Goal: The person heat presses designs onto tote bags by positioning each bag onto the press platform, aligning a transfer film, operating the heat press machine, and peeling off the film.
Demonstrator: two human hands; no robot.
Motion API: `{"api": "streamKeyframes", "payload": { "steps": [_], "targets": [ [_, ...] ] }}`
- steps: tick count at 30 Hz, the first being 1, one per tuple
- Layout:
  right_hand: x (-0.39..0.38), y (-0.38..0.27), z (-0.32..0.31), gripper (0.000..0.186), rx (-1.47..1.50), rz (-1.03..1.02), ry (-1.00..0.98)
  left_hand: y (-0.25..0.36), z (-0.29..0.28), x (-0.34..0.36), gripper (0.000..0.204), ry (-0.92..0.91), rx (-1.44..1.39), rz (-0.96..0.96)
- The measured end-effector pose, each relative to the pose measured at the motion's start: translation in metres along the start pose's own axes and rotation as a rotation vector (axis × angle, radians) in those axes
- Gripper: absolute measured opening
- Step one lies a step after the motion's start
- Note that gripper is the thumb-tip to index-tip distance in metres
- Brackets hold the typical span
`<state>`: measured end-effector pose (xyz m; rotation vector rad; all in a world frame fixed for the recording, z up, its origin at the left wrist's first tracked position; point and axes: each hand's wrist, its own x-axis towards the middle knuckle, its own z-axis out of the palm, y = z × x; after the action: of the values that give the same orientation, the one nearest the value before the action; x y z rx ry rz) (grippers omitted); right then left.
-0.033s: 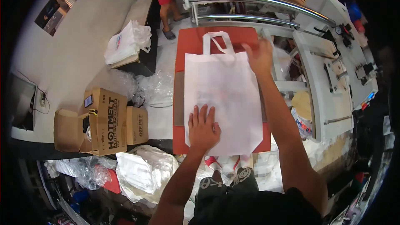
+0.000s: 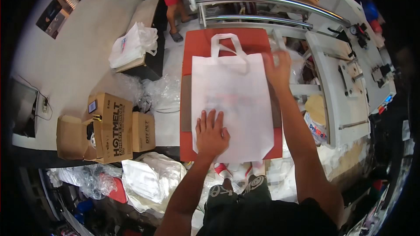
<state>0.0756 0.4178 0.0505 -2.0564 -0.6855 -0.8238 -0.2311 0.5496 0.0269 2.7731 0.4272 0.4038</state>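
Observation:
A white fabric tote bag lies flat on a red-orange board, its looped handles at the far end. Faint print shows on its middle. My left hand rests flat, fingers spread, on the lower left part of the bag. By the bag's far right corner is my right hand, blurred by motion, its thumb apart from the fingers and nothing seen in it. Whether it touches the bag I cannot tell. A dark grey band crosses the board under the bag.
Metal rollers of a machine stand beyond the board, with a white frame at right. Cardboard boxes sit at left. A white bag lies on a bench; another person's legs are beyond it. Plastic wrap covers floor at left.
My right hand has shifted slightly toward me and to the right. My left hand stays flat on the bag. The whole view has slid slightly.

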Motion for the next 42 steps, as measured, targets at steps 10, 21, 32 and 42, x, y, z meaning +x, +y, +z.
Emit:
{"api": "streamKeyframes", "payload": {
  "steps": [10, 21, 32, 42],
  "targets": [
    [-0.152, -0.022, -0.165, 0.020, 0.118, 0.178, -0.401, 0.009, 0.009, -0.001, 0.058, -0.028, 0.127, -0.008],
    [-0.091, -0.083, 0.015, 0.059, -0.117, -0.208, -0.675, 0.007, 0.005, -0.001, 0.060, -0.016, 0.109, -0.013],
    [0.024, -0.049, 0.185, 0.094, -0.232, 0.232, -0.497, -0.003, -0.001, 0.005, 0.059, -0.080, -0.011, -0.066],
    [-0.008, -0.029, 0.065, 0.053, 0.121, 0.322, -0.225, 0.001, -0.002, 0.005, 0.060, -0.082, 0.029, -0.060]
  ]
}}
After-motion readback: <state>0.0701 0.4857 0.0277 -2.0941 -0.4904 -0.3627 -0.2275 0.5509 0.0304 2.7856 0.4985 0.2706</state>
